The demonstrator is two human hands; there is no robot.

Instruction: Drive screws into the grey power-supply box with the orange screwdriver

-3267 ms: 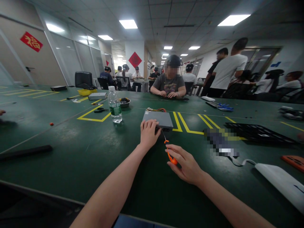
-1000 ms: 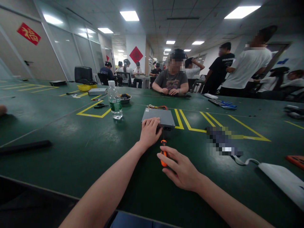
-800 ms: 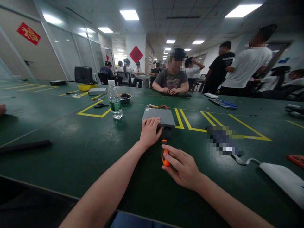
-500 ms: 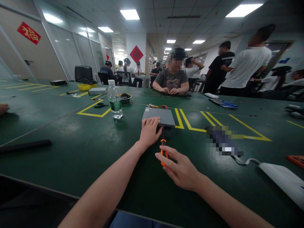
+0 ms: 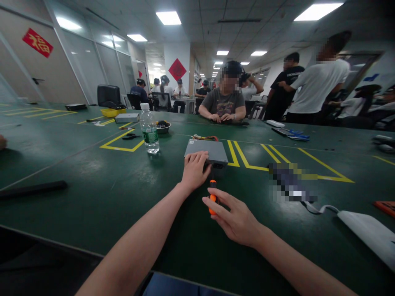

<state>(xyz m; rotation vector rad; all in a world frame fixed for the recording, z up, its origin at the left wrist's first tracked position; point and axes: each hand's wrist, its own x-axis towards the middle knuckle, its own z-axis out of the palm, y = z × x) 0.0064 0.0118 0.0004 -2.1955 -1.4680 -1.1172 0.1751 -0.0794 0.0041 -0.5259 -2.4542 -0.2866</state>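
A flat grey metal box (image 5: 210,150) lies on the green table (image 5: 92,185), with coloured wires (image 5: 204,138) at its far edge. My left hand (image 5: 195,170) rests on the box's near left corner, fingers curled over its edge. My right hand (image 5: 236,220) pinches the orange handle of a screwdriver (image 5: 212,194) between fingers and thumb. The screwdriver's shaft points at the box's near side.
A water bottle (image 5: 149,131) stands to the left of the box, with a small bowl (image 5: 162,127) behind it. Yellow tape lines (image 5: 247,160) mark the table. A white device with a cable (image 5: 364,232) lies at the right. A seated person (image 5: 224,105) works opposite; others stand behind.
My right fingers have shifted round the orange handle, turning it. Since the oldest frame the screwdriver has swung from slanted to straight at the box. My left hand has stayed on the box.
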